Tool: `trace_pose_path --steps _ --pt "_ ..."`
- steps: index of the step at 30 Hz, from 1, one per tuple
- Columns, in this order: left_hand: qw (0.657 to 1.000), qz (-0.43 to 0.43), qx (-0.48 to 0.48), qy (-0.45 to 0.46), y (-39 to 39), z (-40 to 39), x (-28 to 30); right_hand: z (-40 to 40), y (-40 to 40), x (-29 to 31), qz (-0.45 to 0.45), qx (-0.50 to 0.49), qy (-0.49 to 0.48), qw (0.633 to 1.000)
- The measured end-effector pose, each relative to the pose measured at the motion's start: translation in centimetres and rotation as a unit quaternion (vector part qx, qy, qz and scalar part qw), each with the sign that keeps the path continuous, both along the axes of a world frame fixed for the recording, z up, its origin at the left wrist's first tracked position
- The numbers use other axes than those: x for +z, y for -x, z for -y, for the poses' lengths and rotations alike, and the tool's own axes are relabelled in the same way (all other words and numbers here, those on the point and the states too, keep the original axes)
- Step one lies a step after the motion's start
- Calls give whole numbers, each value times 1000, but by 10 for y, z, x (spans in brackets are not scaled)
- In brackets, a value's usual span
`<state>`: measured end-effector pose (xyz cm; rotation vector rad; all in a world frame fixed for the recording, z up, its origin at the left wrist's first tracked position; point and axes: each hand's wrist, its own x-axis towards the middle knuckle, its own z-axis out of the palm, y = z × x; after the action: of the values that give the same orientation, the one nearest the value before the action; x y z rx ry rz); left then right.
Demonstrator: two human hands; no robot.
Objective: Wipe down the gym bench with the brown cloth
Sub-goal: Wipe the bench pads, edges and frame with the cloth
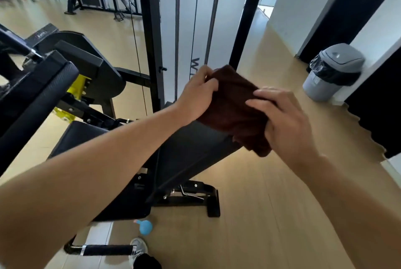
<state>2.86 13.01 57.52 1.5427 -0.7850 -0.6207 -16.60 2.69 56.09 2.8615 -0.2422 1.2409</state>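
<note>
The brown cloth (233,105) is bunched up in the air above the upper end of the black gym bench (191,151). My left hand (198,97) pinches the cloth's far top corner. My right hand (284,121) grips its near right side, fingers curled over the fabric. The bench's padded backrest slopes up from lower left to upper right; my left forearm crosses over its seat part and hides much of it. The cloth hangs just over the backrest's top; whether it touches the pad I cannot tell.
A black and yellow weight machine (65,82) stands close on the left. A cable tower frame (152,36) rises behind the bench. A grey bin (332,71) stands at the right wall. A blue spray bottle (145,227) lies by the bench foot, near my shoe (138,247).
</note>
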Motion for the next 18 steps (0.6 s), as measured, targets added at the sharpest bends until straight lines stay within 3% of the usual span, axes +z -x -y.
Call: trace_pose_path --steps 3,6,8,10,13,15,18 --pt "999 15 36 -20 -8 19 25 15 -4 20 -72 -79 -99 989" --pt "979 40 106 -171 -22 22 -3 6 -20 12 -131 -158 -233 951" --pt "968 59 96 -226 -19 15 -38 -2 -39 -5 -217 -173 -381 882" --pt "978 35 42 -202 -5 15 -63 -9 -59 -25 -269 -176 -458 829" --pt "975 81 -41 -204 13 30 -84 -12 -78 -38 -250 -194 -467 826" --pt "965 128 -29 -225 12 47 -94 -3 -84 -36 -258 -181 -470 824" --pt "961 97 -14 -257 5 59 -93 12 -95 -31 -292 -155 -468 820"
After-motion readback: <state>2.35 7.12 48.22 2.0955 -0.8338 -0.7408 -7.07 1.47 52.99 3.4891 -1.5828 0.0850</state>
